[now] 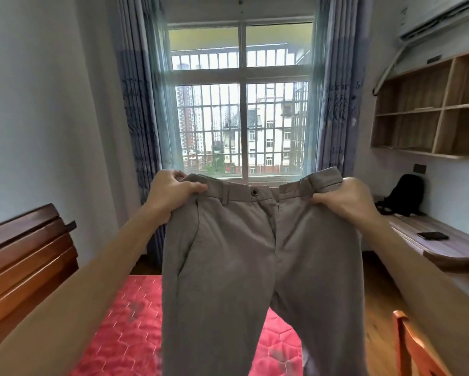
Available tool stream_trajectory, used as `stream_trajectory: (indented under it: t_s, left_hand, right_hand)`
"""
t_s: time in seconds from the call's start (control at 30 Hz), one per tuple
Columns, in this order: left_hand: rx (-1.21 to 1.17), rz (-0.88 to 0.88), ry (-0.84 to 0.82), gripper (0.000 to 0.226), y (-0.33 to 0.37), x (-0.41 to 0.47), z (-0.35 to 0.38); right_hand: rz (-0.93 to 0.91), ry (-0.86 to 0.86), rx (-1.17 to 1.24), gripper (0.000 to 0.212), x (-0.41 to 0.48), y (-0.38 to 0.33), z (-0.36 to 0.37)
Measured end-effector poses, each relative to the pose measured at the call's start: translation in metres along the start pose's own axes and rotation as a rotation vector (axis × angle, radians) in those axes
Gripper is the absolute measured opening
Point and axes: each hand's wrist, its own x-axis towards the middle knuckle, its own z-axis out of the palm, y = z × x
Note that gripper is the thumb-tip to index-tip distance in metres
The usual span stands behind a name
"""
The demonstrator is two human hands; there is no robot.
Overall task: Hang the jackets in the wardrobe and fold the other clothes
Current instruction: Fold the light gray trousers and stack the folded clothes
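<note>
A pair of grey trousers [244,261] hangs in the air in front of me, front side facing me, button at the waistband fastened. My left hand [170,192] grips the left end of the waistband. My right hand [342,198] grips the right end, where the band is bunched and folded over. Both legs hang down over the bed, their lower ends out of the frame. No jacket or wardrobe is in view.
A red quilted bed cover [130,327] lies below, with a dark wooden headboard [24,256] at the left. At the right stand a desk [450,248] with a phone [432,235] and a black bag [403,196], wall shelves [428,112] and a wooden chair [415,348]. A barred window [241,104] is ahead.
</note>
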Motion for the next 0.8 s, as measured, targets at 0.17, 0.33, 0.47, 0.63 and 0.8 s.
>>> stream_trajectory:
  t_s: [0.17,0.33,0.47,0.63,0.8]
  left_hand:
    - [-0.119,-0.024,-0.024,0.032,0.018,-0.012,0.038]
    - [-0.382,-0.065,-0.051,0.024,0.045,-0.031,0.068]
    - [-0.468,-0.087,-0.138,0.069,0.052,-0.04,0.057]
    - [-0.324,0.013,-0.208,0.091,0.051,-0.039,0.047]
    - [-0.294,-0.081,-0.27,0.09,0.042,-0.04,0.05]
  right_hand:
    - [-0.118,0.045,0.139,0.021,-0.042,-0.065,0.028]
    - [-0.181,-0.048,0.373,0.04,-0.082,-0.115,0.056]
    - [-0.204,-0.26,0.438,0.041,-0.085,-0.125,0.052]
    - [-0.232,-0.603,0.522,0.056,-0.087,-0.118,0.043]
    - [-0.283,-0.451,0.53,0.035,-0.106,-0.122,0.056]
